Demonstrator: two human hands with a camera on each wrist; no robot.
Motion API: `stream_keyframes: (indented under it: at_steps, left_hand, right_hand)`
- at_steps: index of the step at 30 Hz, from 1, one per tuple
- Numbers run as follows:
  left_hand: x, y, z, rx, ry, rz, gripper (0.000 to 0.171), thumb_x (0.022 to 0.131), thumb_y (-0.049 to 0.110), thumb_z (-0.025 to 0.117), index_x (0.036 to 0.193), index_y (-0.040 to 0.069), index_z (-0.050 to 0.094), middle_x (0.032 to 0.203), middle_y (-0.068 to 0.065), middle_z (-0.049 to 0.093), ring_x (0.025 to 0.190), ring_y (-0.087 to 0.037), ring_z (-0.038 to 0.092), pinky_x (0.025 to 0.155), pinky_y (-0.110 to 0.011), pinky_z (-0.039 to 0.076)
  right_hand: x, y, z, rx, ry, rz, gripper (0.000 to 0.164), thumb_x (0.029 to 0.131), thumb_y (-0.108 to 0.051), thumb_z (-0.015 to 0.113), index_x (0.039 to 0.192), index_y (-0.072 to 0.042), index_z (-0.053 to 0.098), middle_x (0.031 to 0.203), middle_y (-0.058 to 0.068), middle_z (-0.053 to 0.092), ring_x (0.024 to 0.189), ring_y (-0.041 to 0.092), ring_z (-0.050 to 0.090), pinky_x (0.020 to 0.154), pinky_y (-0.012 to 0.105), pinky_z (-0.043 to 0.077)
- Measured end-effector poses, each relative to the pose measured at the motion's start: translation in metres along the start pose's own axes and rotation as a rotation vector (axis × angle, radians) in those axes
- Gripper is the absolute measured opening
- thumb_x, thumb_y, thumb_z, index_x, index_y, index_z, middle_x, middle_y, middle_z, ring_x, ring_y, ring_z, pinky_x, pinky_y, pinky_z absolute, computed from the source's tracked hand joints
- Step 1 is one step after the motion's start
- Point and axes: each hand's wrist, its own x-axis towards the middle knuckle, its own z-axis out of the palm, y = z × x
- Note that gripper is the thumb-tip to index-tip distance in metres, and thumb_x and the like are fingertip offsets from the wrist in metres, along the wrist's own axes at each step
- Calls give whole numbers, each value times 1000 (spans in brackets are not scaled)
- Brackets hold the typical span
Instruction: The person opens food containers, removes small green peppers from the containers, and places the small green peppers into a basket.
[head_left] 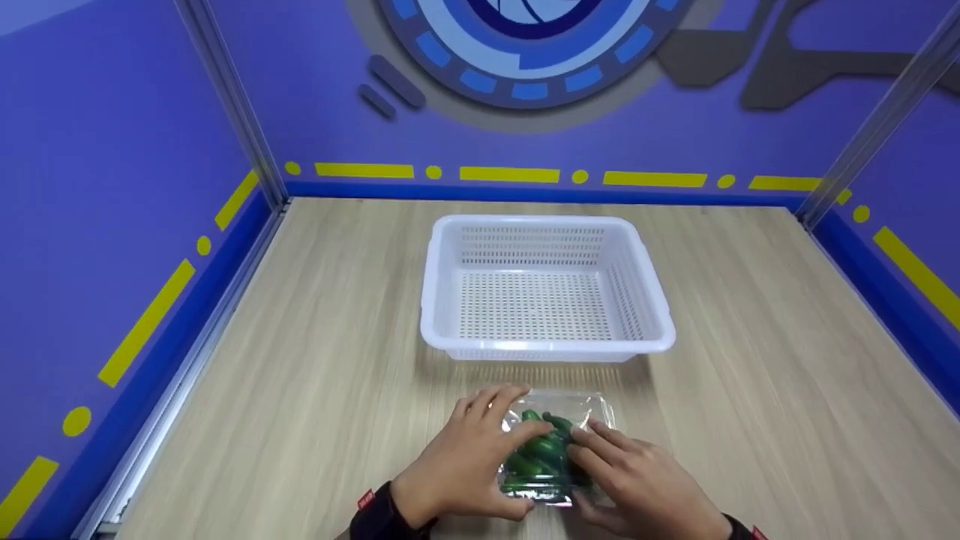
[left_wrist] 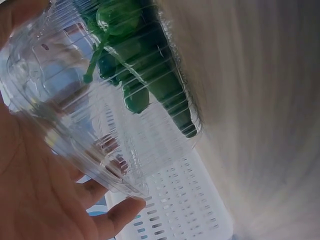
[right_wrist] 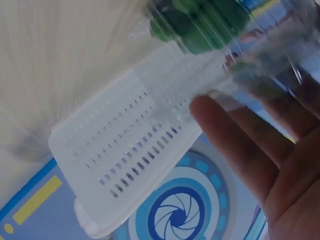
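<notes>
A clear plastic box (head_left: 581, 401) lies on the table with several glossy green vegetables (head_left: 541, 450) inside. In the left wrist view, one of the green vegetables (left_wrist: 120, 20) has a thin stem like a pepper's; others are long and tapered. My left hand (head_left: 472, 450) holds the box's left side, fingers at the far left corner and thumb by the near edge. Over the right part rests my right hand (head_left: 645, 480), its fingers (right_wrist: 235, 145) fairly straight and touching the plastic rim in the right wrist view. Whether the lid is lifted is unclear.
A white perforated basket (head_left: 547, 346) stands just beyond the box, with nothing in it. Blue walls (head_left: 150, 150) with yellow marks enclose the wooden table (head_left: 330, 315) at the back and both sides.
</notes>
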Motion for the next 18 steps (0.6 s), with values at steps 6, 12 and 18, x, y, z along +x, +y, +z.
stream_keyframes:
  at_steps: [6,12,18]
  left_hand:
    - [0,-1,0,10,21,2,84,69,70,74,145,43,48,161,-2,33,146,-25,33,111,-55,39]
    - [-2,-1,2,41,53,6,84,67,69,76,142,42,51,158,-5,37,144,-26,37,109,-53,40]
    - [-1,0,4,25,56,13,76,69,66,76,138,44,55,158,-6,38,144,-26,38,107,-54,41]
  right_hand:
    - [7,-7,-1,-2,-32,47,47,76,-37,84,113,-14,65,119,6,70,109,31,72,75,39,62]
    - [12,-17,-2,-90,-38,13,43,81,-34,81,112,-11,63,115,10,69,104,34,73,64,35,62]
    - [14,-24,-4,-178,-48,-22,39,81,-26,81,112,-9,63,109,9,69,97,31,73,57,33,60]
